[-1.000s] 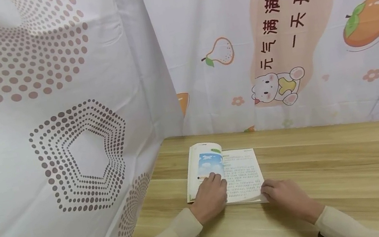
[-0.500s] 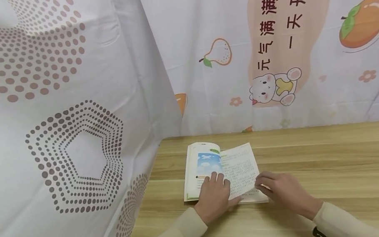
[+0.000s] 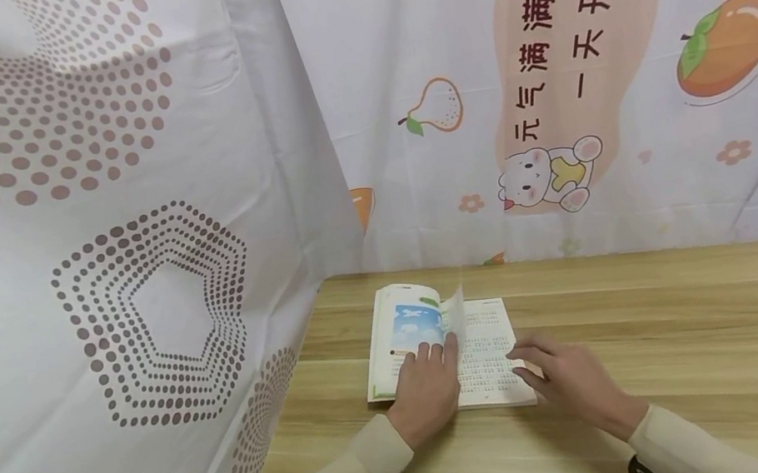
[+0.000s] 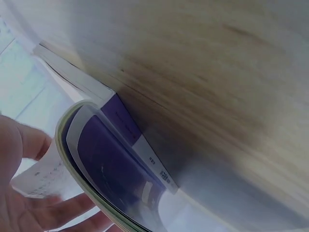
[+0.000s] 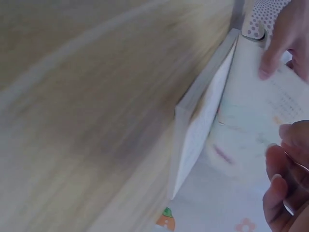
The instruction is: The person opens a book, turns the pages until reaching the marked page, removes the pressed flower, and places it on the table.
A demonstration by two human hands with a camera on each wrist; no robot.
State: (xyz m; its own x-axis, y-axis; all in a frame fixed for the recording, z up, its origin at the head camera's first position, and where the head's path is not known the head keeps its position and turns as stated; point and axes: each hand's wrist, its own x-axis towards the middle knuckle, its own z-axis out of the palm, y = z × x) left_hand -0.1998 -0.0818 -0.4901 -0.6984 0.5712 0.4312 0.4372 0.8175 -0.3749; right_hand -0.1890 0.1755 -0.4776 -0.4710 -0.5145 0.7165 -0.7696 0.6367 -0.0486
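An open book (image 3: 493,356) lies on the wooden table, its thick left side bowed up and bearing a blue sky picture (image 3: 416,325). One page (image 3: 457,314) stands raised near the middle fold. My left hand (image 3: 425,394) rests on the left page with fingers stretched forward, its thumb along the raised page. In the left wrist view, the book's purple and white cover (image 4: 120,154) shows from its spine side. At the book's right edge is my right hand (image 3: 576,379), thumb and fingers bent and apart, nothing between them.
The wood-grain table (image 3: 666,313) stretches right of the book. A white curtain with dot patterns (image 3: 165,316) hangs along the left, and a fruit-printed curtain (image 3: 460,180) hangs behind the table.
The right hand has lifted a page from its lower right corner and let go; the page has swung left toward the fold. The left thumb has moved up beside it.
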